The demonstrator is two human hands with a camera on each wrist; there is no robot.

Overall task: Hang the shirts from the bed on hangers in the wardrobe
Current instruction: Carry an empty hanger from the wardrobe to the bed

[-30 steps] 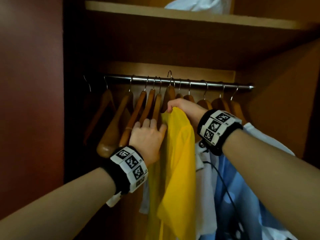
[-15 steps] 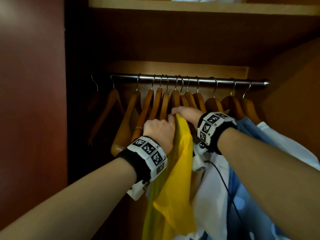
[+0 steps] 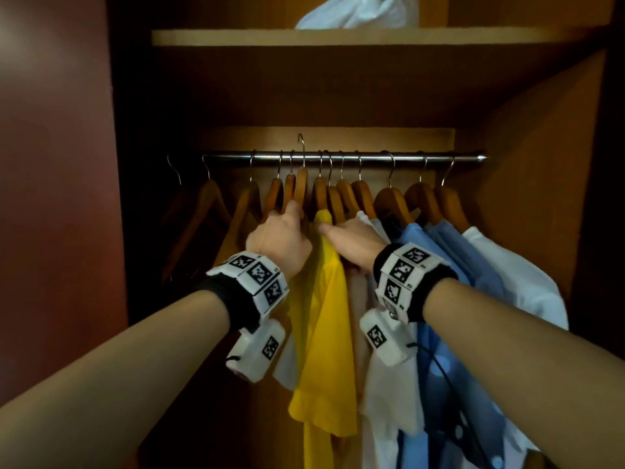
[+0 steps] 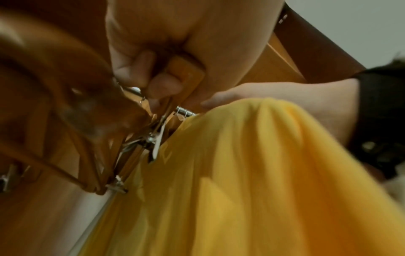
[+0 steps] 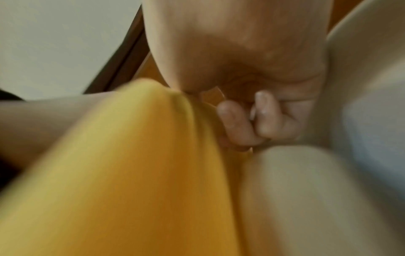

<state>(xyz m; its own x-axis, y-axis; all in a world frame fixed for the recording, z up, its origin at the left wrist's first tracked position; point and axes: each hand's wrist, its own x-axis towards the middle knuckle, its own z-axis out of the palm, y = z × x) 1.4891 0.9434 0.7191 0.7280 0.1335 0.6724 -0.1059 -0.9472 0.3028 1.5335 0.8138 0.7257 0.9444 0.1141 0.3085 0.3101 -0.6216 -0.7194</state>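
Both wrist views are blurred, and my fingertips are hidden behind my knuckles from the head view. My left hand (image 3: 279, 238) curls round a wooden hanger (image 3: 300, 187), whose hook pokes above the rail (image 3: 341, 157). My right hand (image 3: 355, 242) pinches the yellow shirt (image 3: 324, 299) at its top, beside the white and blue shirts. Half a second ago every hook sat on the rail; my hands have since parted.
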